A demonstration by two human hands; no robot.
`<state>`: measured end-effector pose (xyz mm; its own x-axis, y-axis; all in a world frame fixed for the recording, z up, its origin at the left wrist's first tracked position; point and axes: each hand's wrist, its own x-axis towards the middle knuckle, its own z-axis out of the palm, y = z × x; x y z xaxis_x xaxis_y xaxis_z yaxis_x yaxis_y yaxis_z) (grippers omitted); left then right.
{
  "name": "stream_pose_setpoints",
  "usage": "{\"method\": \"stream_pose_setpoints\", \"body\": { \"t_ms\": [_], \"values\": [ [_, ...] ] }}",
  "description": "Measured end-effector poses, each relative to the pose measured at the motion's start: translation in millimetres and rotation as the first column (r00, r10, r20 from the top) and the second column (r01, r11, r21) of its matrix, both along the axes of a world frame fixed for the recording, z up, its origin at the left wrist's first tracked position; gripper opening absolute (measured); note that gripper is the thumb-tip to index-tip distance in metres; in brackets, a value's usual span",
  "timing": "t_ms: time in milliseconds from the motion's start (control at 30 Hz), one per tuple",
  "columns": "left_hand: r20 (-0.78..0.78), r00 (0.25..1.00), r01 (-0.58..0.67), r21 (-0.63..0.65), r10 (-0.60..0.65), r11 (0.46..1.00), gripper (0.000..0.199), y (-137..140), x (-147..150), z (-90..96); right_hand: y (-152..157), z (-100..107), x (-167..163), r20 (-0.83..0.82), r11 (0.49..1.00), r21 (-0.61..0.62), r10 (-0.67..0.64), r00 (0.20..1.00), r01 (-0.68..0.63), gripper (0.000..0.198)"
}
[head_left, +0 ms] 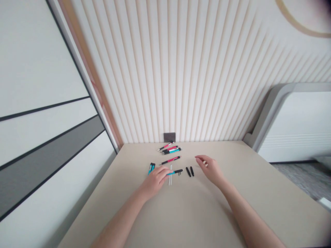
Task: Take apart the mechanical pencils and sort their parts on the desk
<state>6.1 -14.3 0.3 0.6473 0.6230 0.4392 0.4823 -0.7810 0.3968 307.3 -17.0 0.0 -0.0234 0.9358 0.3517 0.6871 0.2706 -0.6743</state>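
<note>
Head view, left grip (156, 178) clamped on blue-black pen (177, 171), right grip (211, 169) half-curled, contents unclear.

Two hands are here, one left hand (157, 177) and one right hand (210, 168), with one held blue-and-black pen (176, 172), three red-and-black pens (171, 160) and at least one more blue pen (173, 151), the overlapping ones being hard to count. There are two blue barrels (150, 168), two thin white rods (169, 181), two black grips (188, 172), one table (201, 213) and one wall socket (167, 136).
</note>
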Motion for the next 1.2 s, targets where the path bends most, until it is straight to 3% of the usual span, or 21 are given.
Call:
{"method": "stream_pose_setpoints", "body": {
  "t_ms": [133,267,367,533,667,833,1200],
  "values": [
    [-0.002,0.999,0.034,-0.031,-0.034,0.999,0.026,-1.9,0.7,0.0,-19.4,3.2,-52.4,-0.015,0.969,0.037,0.243,0.970,-0.243,0.034],
    [0.018,0.998,0.053,-0.029,-0.052,0.998,0.026,-2.5,0.3,0.7,-26.2,-1.5,-72.3,-0.052,0.953,-0.027,0.299,0.953,-0.300,0.036],
    [0.038,0.999,0.031,-0.034,-0.030,0.999,0.024,-2.6,-0.4,3.1,-24.6,-3.0,-66.9,-0.059,0.959,-0.058,0.274,0.960,-0.278,0.039],
    [0.119,0.986,-0.108,-0.059,0.115,0.992,0.020,-1.3,-3.1,5.1,-20.9,-4.6,-55.1,-0.091,0.985,-0.122,0.112,0.990,-0.123,0.050],
    [0.185,0.966,-0.173,-0.050,0.179,0.984,0.018,0.6,-5.1,4.2,-21.5,-5.7,-56.1,-0.157,0.972,-0.183,0.117,0.981,-0.146,0.058],
    [0.199,0.969,-0.141,-0.031,0.144,0.990,0.018,2.3,-7.2,5.2,-21.2,-4.6,-57.1,-0.193,0.956,-0.246,0.114,0.975,-0.160,0.063],
    [0.160,0.981,-0.098,-0.068,0.108,0.993,0.021,1.1,-7.9,8.2,-21.1,-1.8,-53.0,-0.128,0.963,-0.182,0.179,0.976,-0.200,0.048]
  ]
}}
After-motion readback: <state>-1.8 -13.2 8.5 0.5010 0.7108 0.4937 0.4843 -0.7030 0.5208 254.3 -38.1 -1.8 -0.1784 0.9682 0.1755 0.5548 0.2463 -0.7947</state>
